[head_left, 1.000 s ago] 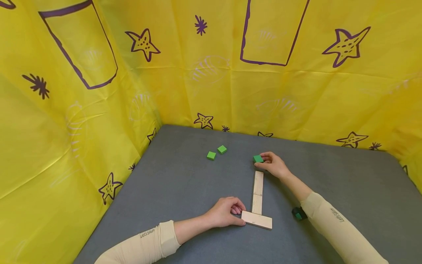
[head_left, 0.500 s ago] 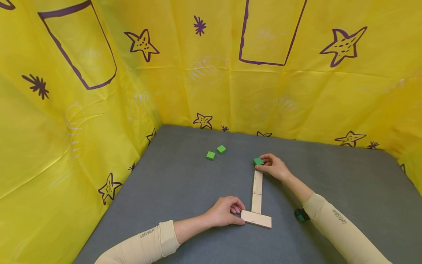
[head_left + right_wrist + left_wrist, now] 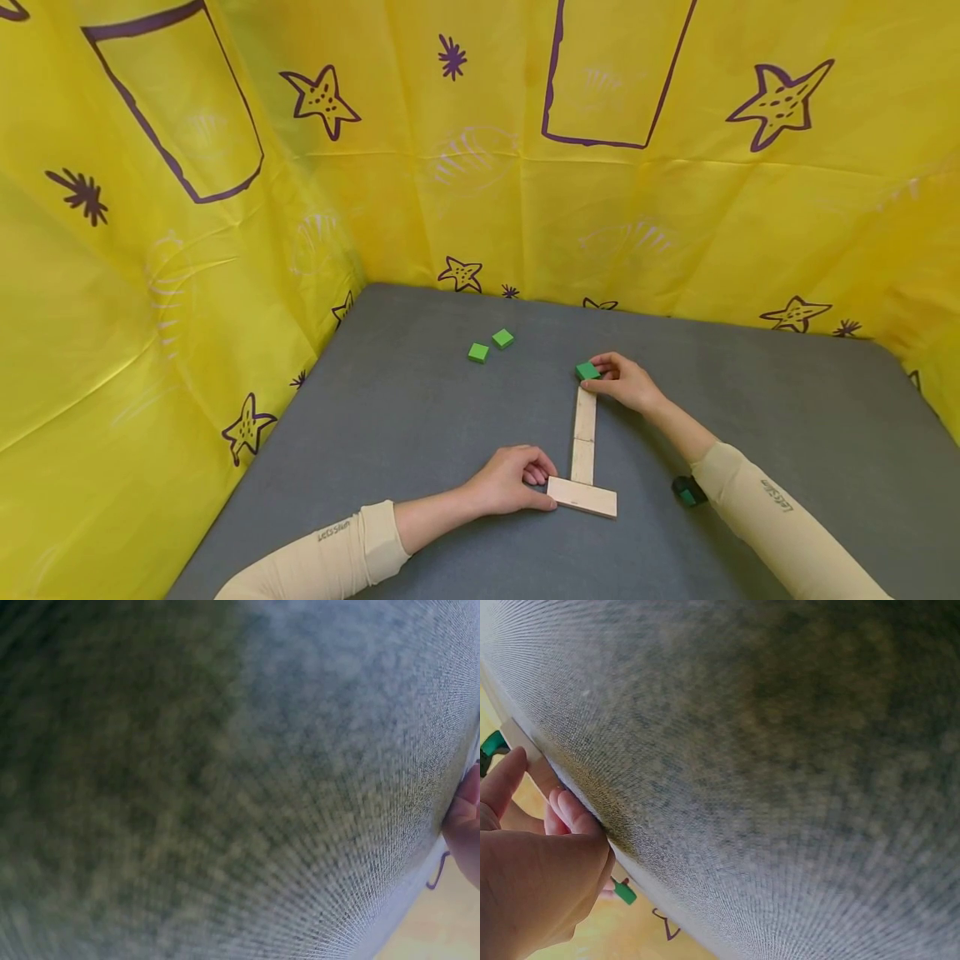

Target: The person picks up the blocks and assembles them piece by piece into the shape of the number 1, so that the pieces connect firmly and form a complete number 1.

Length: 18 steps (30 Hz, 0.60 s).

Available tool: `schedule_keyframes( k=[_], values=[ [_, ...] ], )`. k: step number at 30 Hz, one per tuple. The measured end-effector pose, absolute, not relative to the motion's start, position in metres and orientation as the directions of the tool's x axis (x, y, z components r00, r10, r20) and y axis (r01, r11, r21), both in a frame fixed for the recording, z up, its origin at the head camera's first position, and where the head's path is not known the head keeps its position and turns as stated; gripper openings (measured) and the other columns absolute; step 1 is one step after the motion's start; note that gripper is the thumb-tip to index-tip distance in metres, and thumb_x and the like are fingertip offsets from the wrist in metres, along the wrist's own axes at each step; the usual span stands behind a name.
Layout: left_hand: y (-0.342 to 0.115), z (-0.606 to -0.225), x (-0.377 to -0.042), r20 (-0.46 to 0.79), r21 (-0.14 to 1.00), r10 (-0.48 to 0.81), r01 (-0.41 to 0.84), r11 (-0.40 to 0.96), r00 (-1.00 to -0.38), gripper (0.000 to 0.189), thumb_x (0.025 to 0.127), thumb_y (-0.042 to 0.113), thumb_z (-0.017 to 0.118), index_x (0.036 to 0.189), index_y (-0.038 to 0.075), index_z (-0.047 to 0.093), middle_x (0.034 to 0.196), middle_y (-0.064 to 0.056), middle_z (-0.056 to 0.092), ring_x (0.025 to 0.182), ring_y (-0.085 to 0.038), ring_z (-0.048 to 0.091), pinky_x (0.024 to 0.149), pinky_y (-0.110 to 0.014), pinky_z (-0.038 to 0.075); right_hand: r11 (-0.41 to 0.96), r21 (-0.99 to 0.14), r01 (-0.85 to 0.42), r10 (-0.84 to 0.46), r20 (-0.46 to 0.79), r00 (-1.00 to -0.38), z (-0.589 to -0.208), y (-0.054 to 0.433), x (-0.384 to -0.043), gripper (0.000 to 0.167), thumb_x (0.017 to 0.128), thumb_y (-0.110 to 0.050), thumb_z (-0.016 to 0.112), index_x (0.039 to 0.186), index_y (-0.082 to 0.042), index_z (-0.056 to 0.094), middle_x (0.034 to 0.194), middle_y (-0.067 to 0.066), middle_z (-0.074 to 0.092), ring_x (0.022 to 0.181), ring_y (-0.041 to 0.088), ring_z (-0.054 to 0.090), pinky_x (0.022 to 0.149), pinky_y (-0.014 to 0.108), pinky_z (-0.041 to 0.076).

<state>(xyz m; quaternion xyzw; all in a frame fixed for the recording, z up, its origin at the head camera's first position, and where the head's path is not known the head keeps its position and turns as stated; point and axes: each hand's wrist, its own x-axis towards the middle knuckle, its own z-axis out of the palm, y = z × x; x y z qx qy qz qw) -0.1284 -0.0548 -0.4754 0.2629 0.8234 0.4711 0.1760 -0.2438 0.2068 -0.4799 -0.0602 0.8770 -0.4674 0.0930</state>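
While left hand pinches wooden plank | right hand grips green square block

The left sleeve and right sleeve each read "LetsSlim".

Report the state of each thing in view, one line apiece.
Left hand: pinching left end of near plank
Right hand: pinching dark green block
Near plank: crosswise, gripped
Middle plank: lying lengthwise, end to end with far plank
Far plank: lying lengthwise
Dark green block: held at far plank's far end; contact unclear
Light green blocks: lying loose, unheld
Cloth: creased
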Motion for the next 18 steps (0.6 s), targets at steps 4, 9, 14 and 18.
schedule_keyframes(
  k=[4, 9, 14, 18],
  values=[
    [-0.0549, -0.4759, -0.1290, -0.051, 0.864, 0.597, 0.264, 0.428, -0.801, 0.031, 0.070, 0.006, 0.087, 0.095, 0.005, 0.067, 0.083, 0.002, 0.061, 0.075, -0.004, 0.057, 0.072, -0.017, 0.048, 0.550, -0.835, -0.018, -0.200, -0.111, -0.974, -0.4800, 0.2069, -0.2435, 0.052, 0.086, -0.025, 0.075, 0.125, 0.003, 0.055, 0.117, 0.020, 0.059, 0.093, 0.024, 0.054, 0.077, 0.032, 0.044],
    [-0.0551, -0.4761, -0.1287, -0.049, 0.861, 0.600, 0.271, 0.431, -0.799, 0.031, 0.070, 0.007, 0.087, 0.095, 0.005, 0.067, 0.083, 0.002, 0.062, 0.075, -0.004, 0.057, 0.071, -0.017, 0.048, 0.554, -0.832, -0.012, -0.205, -0.122, -0.971, -0.4795, 0.2071, -0.2428, 0.052, 0.086, -0.024, 0.075, 0.126, 0.002, 0.055, 0.117, 0.020, 0.058, 0.093, 0.024, 0.053, 0.078, 0.032, 0.043],
    [-0.0550, -0.4760, -0.1288, -0.050, 0.865, 0.598, 0.264, 0.426, -0.800, 0.032, 0.070, 0.006, 0.087, 0.094, 0.005, 0.067, 0.083, 0.001, 0.062, 0.075, -0.005, 0.057, 0.071, -0.018, 0.048, 0.558, -0.829, -0.020, -0.216, -0.123, -0.969, -0.4793, 0.2076, -0.2426, 0.051, 0.087, -0.023, 0.074, 0.126, 0.002, 0.055, 0.116, 0.020, 0.058, 0.093, 0.025, 0.052, 0.078, 0.033, 0.043],
    [-0.0551, -0.4758, -0.1289, -0.051, 0.867, 0.596, 0.261, 0.425, -0.802, 0.032, 0.069, 0.006, 0.087, 0.094, 0.005, 0.067, 0.083, 0.001, 0.062, 0.075, -0.005, 0.058, 0.072, -0.018, 0.048, 0.569, -0.822, -0.027, -0.226, -0.124, -0.966, -0.4799, 0.2083, -0.2431, 0.051, 0.087, -0.024, 0.074, 0.126, 0.002, 0.055, 0.116, 0.019, 0.058, 0.092, 0.024, 0.052, 0.077, 0.033, 0.042]
  ],
)
